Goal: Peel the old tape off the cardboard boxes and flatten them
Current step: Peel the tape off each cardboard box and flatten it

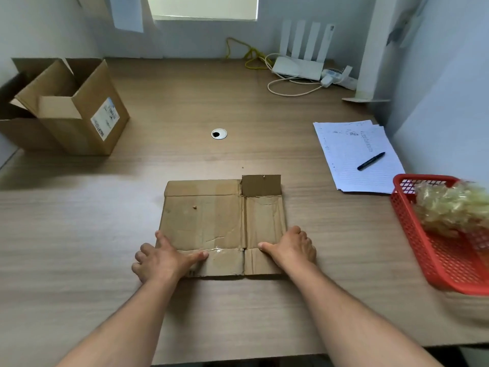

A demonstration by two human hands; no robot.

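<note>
A flattened brown cardboard box [211,223] lies on the wooden desk [79,234] in front of me. My left hand [161,258] presses on its near left corner, thumb lying along the lower fold, fingers spread over the box's left edge. My right hand [291,247] rests on the near right corner, fingers over the right edge and thumb pointing left. A short glossy strip of tape [219,250] shows on the lower fold between my hands. An open cardboard box [79,109] with a white label stands at the far left.
A red plastic basket [434,250] holding crumpled clear tape [449,207] sits at the right edge. Lined papers [344,165] with a black pen [371,161] lie to the right. A router [299,66] with cables is at the back; a cable hole [219,134] is mid-desk.
</note>
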